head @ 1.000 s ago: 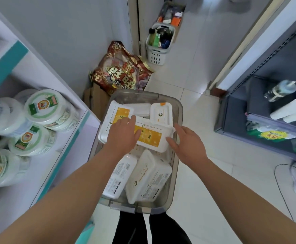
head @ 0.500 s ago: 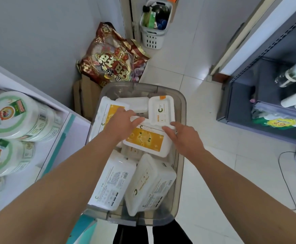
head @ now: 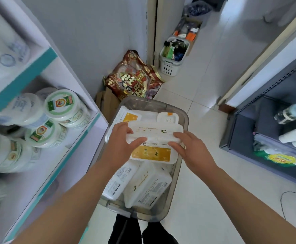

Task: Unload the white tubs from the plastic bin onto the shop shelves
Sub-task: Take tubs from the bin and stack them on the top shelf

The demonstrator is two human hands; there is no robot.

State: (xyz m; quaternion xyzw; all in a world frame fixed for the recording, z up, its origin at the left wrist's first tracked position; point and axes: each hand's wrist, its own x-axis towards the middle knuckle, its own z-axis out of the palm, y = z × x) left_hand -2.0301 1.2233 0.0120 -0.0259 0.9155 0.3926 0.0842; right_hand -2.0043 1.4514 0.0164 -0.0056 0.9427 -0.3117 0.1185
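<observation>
A clear grey plastic bin (head: 183,118) stands on the floor in front of me and holds several white rectangular tubs. Both hands hold a stack of two tubs over the bin: a plain white tub (head: 154,132) on top of a tub with a yellow label (head: 151,154). My left hand (head: 120,141) grips the stack's left end, thumb across the front. My right hand (head: 189,148) grips its right end. More white tubs (head: 148,185) lie on edge in the near part of the bin, others (head: 167,118) at the far end.
White shop shelves (head: 83,138) with teal edging stand at the left, stocked with round white lidded tubs (head: 62,106). A red snack bag (head: 133,80) and a white basket (head: 171,62) sit beyond the bin. A dark shelf unit (head: 270,131) is at the right.
Both hands have closed on the ends of the tubs and raised a two-tub stack above the others in the bin. The camera has tilted up, showing more of the left shelves.
</observation>
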